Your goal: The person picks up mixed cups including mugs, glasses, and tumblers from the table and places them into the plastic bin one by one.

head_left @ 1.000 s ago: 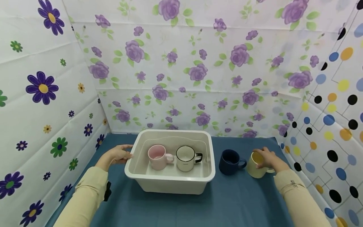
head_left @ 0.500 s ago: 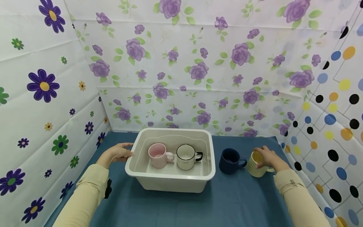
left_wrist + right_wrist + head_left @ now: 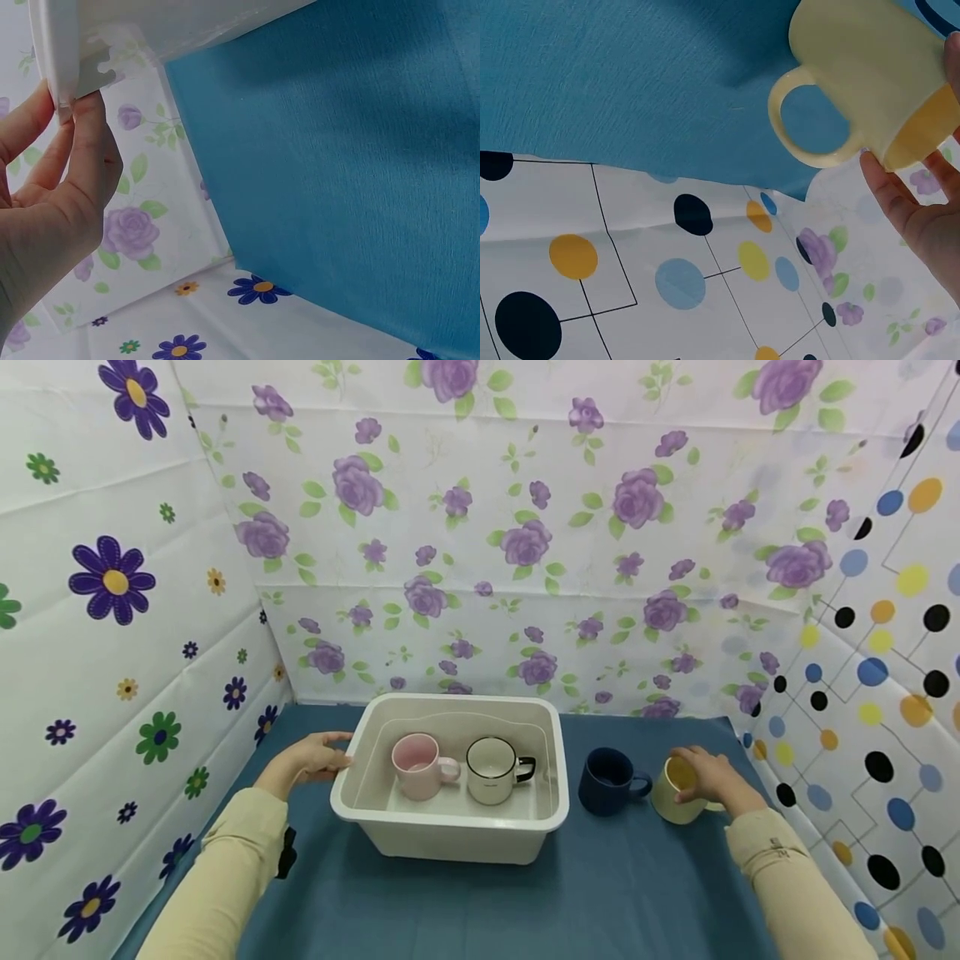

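My left hand pinches the left rim of a white plastic tub; in the left wrist view the thumb and fingers lie on either side of that rim. Inside the tub stand a pink mug and a cream mug with a black rim and black handle. To the right, my right hand grips a pale yellow mug from above by its rim. The right wrist view shows the yellow mug's handle free of the fingers. Just left of it is a navy mug.
A blue cloth covers the table. Flowered sheets hang behind, a daisy-print sheet on the left and a dotted sheet on the right. The yellow mug sits near the right sheet.
The whole head view has shifted slightly. Both hands keep their holds, and the tub and mugs stay where they are on the table.
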`<state>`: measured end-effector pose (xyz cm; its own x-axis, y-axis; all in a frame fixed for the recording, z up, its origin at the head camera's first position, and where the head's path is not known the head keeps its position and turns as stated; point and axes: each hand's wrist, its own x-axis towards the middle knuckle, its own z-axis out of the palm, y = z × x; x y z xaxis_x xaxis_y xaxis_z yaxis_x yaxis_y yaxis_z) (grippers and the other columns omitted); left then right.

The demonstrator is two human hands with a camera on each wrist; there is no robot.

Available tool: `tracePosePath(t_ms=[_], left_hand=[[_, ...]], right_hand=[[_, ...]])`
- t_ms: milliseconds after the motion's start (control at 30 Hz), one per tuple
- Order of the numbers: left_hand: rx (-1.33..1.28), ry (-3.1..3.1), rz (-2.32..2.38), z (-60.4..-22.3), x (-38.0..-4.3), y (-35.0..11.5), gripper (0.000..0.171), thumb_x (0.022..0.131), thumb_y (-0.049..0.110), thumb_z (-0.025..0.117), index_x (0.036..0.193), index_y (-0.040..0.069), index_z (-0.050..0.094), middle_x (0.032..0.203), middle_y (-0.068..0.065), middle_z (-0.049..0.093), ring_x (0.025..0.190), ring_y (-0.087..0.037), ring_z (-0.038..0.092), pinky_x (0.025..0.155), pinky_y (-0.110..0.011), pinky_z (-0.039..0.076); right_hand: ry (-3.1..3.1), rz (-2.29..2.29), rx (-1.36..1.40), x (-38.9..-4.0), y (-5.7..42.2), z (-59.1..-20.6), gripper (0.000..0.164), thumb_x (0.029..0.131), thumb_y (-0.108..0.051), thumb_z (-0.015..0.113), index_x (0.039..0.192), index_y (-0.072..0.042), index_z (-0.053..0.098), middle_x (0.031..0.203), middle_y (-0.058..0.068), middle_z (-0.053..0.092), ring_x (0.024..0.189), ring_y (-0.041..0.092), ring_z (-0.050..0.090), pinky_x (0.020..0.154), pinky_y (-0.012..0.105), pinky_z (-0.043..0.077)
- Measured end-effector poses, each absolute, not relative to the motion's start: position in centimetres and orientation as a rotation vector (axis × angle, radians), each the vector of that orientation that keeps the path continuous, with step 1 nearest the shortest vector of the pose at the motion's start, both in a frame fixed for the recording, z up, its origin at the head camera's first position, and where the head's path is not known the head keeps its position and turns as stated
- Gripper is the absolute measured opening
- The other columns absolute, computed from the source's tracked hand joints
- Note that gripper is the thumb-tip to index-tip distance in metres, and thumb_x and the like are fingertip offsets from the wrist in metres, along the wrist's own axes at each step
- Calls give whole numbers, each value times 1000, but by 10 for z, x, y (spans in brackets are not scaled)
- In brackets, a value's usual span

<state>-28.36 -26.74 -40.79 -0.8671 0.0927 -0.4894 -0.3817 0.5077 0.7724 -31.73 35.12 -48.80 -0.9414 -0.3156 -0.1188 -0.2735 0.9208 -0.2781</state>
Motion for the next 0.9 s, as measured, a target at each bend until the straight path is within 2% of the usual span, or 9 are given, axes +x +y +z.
tracePosePath(t_ms=[267, 433, 600, 700, 900], left_hand=[[-220, 2263, 1352, -403, -284, -269, 71, 94, 6, 56, 149, -3, 13, 112, -16, 60, 80, -10, 63, 81, -33, 57], [-224, 2280, 1341, -400, -285, -269, 69, 94, 6, 55, 150, -2, 14, 109, -14, 61, 80, -10, 63, 79, -32, 57], [-221, 2271, 1345, -404, -286, -266, 69, 94, 7, 55, 150, -2, 15, 113, -18, 60, 81, -11, 63, 80, -32, 57], [-225, 2266, 1338, -407, -284, -265, 69, 94, 7, 56, 149, -2, 15, 116, -20, 59, 81, -11, 63, 80, -33, 57], [-237, 2275, 1337, -408, -282, -267, 69, 94, 6, 55, 149, -2, 15, 110, -16, 60, 79, -11, 63, 79, -33, 57]], right_hand=[[2949, -415, -490, -318, 348, -487, 76, 68, -25, 84, 128, 3, 47, 127, 37, 42, 104, 54, 45, 83, 66, 34], [2960, -432, -507, -317, 345, -486, 73, 69, -22, 83, 126, 3, 47, 125, 37, 43, 102, 52, 46, 82, 65, 35], [2973, -410, -406, -310, 336, -484, 64, 69, -12, 80, 123, 0, 48, 125, 33, 42, 97, 54, 42, 69, 58, 45], [2969, -389, -331, -304, 328, -482, 62, 67, -9, 79, 121, -2, 48, 125, 31, 40, 94, 54, 39, 60, 54, 46], [3007, -366, -278, -298, 324, -486, 63, 69, -11, 78, 124, -2, 47, 126, 32, 39, 95, 55, 40, 58, 53, 45]])
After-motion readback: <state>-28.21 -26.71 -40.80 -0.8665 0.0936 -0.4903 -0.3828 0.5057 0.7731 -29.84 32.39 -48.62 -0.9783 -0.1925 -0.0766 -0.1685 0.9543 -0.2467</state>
